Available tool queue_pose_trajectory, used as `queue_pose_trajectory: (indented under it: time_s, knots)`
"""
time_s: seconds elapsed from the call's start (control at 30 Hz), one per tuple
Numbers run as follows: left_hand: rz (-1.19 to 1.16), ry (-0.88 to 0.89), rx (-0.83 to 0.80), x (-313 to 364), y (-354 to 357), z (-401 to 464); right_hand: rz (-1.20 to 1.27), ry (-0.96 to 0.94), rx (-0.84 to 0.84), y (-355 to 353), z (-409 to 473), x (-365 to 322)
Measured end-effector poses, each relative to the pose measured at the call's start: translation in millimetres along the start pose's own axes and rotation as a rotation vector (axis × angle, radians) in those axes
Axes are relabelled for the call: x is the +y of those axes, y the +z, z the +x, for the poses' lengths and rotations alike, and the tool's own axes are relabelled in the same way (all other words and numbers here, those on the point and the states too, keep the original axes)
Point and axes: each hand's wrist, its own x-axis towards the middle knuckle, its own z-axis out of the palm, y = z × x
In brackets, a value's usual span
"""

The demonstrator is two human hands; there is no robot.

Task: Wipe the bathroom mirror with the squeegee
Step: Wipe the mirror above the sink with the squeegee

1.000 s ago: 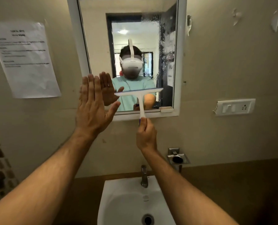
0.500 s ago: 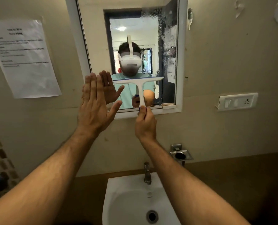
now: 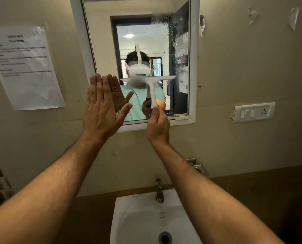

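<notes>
A white-framed bathroom mirror (image 3: pixel 101 50) hangs on the beige wall ahead. A white squeegee (image 3: pixel 151 85) stands upright against the glass, its blade level across the mirror's middle. My right hand (image 3: pixel 157 127) grips its handle from below, near the mirror's bottom edge. My left hand (image 3: pixel 102 110) is raised flat with straight fingers at the mirror's lower left corner, holding nothing. Soapy smears cover the right strip of the glass (image 3: pixel 179 55). The mirror reflects a person wearing a white headset.
A white sink (image 3: pixel 129 217) with a metal tap (image 3: pixel 159 191) sits below my arms. A printed paper notice (image 3: pixel 25 67) is stuck on the wall at left. A switch plate (image 3: pixel 254 111) is at right, a metal soap holder (image 3: pixel 199 168) below it.
My right hand has pushed the squeegee upward on the glass, from near the bottom edge to mid-height. My left hand stays flat at the lower left.
</notes>
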Motion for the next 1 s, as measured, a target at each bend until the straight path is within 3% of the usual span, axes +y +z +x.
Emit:
queue_pose_trajectory:
  time_s: [0.1,0.3,0.6,0.87,1.0]
  knots:
    - [0.0,-0.008,0.021,2,1,6,-0.008,-0.03,-0.019,-4,17,-2]
    - [0.009,0.018,0.026,5,0,14,-0.058,-0.009,-0.062,-13,-29,58]
    - [-0.008,0.003,0.041,6,-2,23,-0.018,-0.156,-0.028,10,42,-30]
    - [-0.005,0.013,0.037,-2,4,21,-0.01,-0.029,-0.046,-2,9,22]
    - [0.003,0.027,0.044,-3,10,21,-0.005,-0.065,-0.046,0,18,4]
